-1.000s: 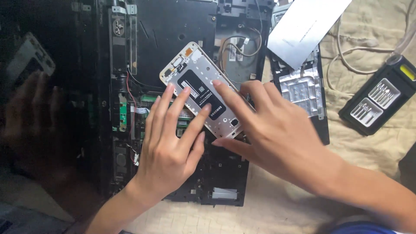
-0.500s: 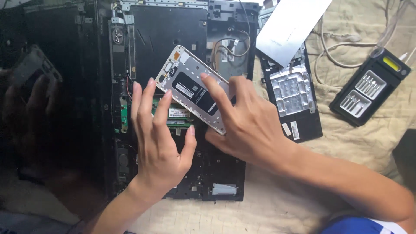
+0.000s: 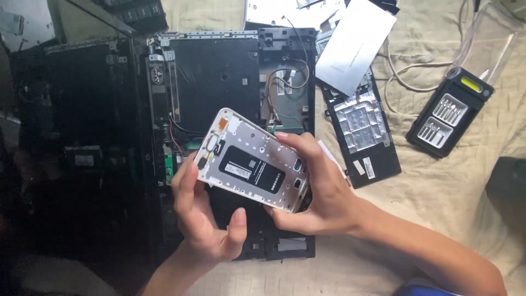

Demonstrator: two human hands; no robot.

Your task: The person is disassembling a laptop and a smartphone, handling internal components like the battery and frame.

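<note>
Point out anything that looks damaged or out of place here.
The phone, held in both the left hand and the right hand, has no back cover, so its inner frame is bare. Under it the laptop lies opened up, with loose wires exposed.

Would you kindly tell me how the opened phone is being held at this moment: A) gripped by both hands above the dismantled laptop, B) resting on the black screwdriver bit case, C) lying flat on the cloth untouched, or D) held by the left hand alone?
A: the left hand and the right hand both grip the opened phone above the dismantled laptop.
</note>
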